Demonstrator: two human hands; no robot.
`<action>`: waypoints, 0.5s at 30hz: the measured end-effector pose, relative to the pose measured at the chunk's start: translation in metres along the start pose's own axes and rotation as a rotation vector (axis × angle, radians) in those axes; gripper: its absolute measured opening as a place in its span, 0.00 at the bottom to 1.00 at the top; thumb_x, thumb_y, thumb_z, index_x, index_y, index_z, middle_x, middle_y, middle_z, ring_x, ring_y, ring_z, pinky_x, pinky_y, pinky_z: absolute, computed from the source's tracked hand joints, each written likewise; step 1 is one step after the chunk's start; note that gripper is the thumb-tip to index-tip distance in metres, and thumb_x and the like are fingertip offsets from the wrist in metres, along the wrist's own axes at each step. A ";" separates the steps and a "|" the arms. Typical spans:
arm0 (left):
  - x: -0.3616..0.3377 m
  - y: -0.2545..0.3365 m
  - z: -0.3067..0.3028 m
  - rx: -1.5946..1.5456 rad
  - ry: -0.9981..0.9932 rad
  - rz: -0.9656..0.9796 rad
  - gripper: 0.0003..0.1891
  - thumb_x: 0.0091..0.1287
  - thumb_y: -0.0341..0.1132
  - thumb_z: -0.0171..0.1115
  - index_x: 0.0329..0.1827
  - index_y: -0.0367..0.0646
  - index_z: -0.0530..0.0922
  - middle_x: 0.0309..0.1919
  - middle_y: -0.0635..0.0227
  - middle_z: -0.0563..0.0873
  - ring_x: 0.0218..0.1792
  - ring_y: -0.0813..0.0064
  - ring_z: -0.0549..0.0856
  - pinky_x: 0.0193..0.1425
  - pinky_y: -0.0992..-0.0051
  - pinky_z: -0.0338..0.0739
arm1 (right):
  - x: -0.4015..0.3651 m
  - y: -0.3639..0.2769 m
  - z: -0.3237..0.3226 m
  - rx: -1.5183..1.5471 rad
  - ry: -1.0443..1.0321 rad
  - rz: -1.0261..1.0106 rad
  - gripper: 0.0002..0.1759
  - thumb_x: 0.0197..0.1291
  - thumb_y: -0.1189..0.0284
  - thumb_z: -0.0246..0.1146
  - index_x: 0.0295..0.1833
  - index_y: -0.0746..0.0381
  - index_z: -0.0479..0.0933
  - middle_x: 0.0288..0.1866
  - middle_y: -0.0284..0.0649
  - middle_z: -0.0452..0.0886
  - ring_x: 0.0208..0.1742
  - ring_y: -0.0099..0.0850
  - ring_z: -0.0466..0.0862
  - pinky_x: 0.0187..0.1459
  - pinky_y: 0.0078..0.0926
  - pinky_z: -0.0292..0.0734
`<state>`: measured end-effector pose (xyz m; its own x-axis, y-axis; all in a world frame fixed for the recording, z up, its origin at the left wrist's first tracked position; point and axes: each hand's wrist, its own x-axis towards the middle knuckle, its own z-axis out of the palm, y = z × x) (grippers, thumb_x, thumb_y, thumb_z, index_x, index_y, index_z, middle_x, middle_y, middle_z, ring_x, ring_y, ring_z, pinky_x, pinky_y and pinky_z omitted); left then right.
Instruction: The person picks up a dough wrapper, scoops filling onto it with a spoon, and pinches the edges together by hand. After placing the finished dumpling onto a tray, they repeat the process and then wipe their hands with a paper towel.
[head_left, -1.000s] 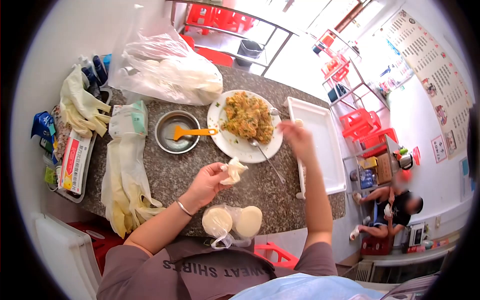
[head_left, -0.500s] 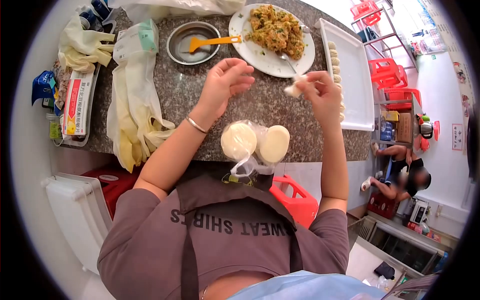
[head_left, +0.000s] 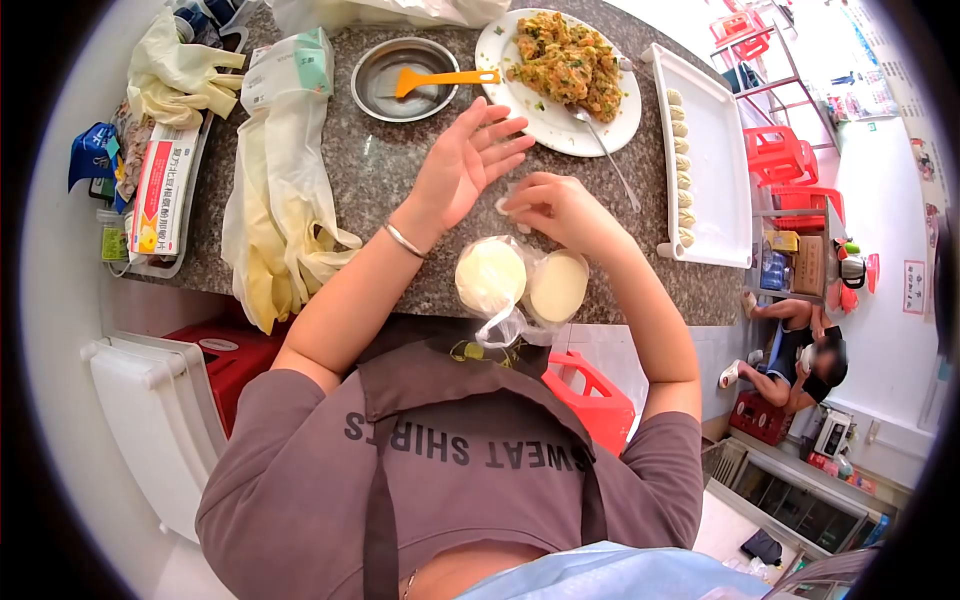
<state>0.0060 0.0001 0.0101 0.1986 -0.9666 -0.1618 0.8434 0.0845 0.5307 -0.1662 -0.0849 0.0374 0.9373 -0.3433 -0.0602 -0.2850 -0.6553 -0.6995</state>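
My left hand (head_left: 465, 160) is open over the granite counter, palm turned inward and fingers spread, with nothing in it. Close beside it, my right hand (head_left: 557, 210) has its fingers pinched on a small piece of white dough (head_left: 502, 206), mostly covered by the fingers. Just below the hands, two stacks of round dough wrappers lie at the counter's near edge: one stack (head_left: 490, 274) inside a clear plastic bag, the other (head_left: 558, 287) partly on it. Beyond the hands stands a white plate (head_left: 497, 50) of minced filling (head_left: 572, 62), with a metal spoon (head_left: 612, 165) resting in it.
A white tray (head_left: 722, 165) on the right holds a row of dumplings (head_left: 681, 160). A metal bowl (head_left: 375, 58) with an orange-handled scraper (head_left: 445, 77) stands at the back. Pale gloves (head_left: 270, 220) and a medicine box (head_left: 160, 195) lie left. Another person (head_left: 795, 365) sits far right.
My right hand has moved left and down from beside the tray, bringing the white dough near my left hand. My left fingers have spread more. The view has shifted slightly.
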 end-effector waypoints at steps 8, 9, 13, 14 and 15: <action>-0.005 -0.003 0.002 0.018 -0.142 -0.072 0.38 0.72 0.63 0.48 0.72 0.41 0.60 0.68 0.49 0.68 0.63 0.58 0.77 0.67 0.63 0.70 | 0.003 -0.020 -0.005 0.087 0.443 -0.131 0.13 0.58 0.81 0.64 0.49 0.63 0.83 0.48 0.43 0.81 0.40 0.33 0.85 0.43 0.28 0.81; -0.006 -0.006 0.002 0.060 -0.206 -0.087 0.41 0.71 0.66 0.46 0.75 0.42 0.54 0.71 0.48 0.63 0.64 0.57 0.77 0.68 0.63 0.69 | 0.004 -0.017 0.001 -0.048 0.418 -0.182 0.12 0.57 0.81 0.64 0.48 0.63 0.82 0.49 0.42 0.82 0.39 0.36 0.85 0.43 0.31 0.81; -0.009 -0.002 0.007 0.123 -0.267 -0.060 0.48 0.68 0.71 0.42 0.80 0.47 0.43 0.75 0.45 0.54 0.66 0.51 0.74 0.69 0.61 0.67 | -0.001 -0.002 -0.011 -0.204 0.415 -0.106 0.13 0.56 0.81 0.66 0.48 0.62 0.83 0.46 0.40 0.82 0.40 0.37 0.85 0.40 0.29 0.80; -0.010 0.001 0.008 0.124 -0.266 -0.053 0.48 0.68 0.71 0.42 0.80 0.47 0.43 0.75 0.45 0.54 0.66 0.51 0.74 0.69 0.61 0.67 | -0.004 0.002 -0.017 -0.241 0.439 -0.057 0.13 0.56 0.81 0.66 0.49 0.62 0.83 0.45 0.40 0.83 0.39 0.35 0.86 0.39 0.29 0.81; -0.011 0.004 0.009 0.110 -0.290 -0.044 0.48 0.68 0.72 0.42 0.80 0.46 0.43 0.75 0.45 0.54 0.67 0.49 0.72 0.69 0.61 0.67 | -0.009 0.004 -0.023 -0.245 0.439 -0.063 0.13 0.56 0.81 0.66 0.49 0.62 0.83 0.45 0.40 0.83 0.39 0.35 0.86 0.39 0.29 0.81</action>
<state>0.0033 0.0092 0.0214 -0.0008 -0.9988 0.0487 0.7855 0.0295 0.6182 -0.1804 -0.0999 0.0513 0.7963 -0.5143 0.3184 -0.3188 -0.8042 -0.5016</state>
